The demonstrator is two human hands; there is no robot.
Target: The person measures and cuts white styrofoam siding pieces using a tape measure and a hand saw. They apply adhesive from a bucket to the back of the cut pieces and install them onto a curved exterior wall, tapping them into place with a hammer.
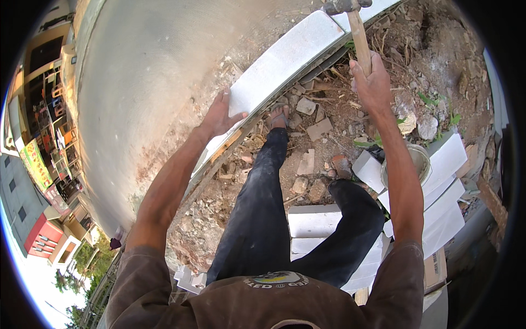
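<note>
My right hand (373, 85) is closed round the pale wooden handle of a hammer (359, 38). The hammer's dark head is at the top edge, above the joint between two white blocks, partly cut off by the picture. With my left hand (219, 116) I grip the near end of the long white block (290, 57), my thumb on its right side and fingers at its left corner. This block lies on a narrow ledge, end to end with another white block (368, 12) beyond it. Whether the hammer touches either block, I cannot tell.
Left of the blocks runs a grey paved surface (139, 71). Rubble (318, 129) and soil lie to the right, where my foot (278, 116) stands. A bucket (416, 164) and several white blocks (446, 211) are by my right forearm. Shop fronts (60, 120) stand far left.
</note>
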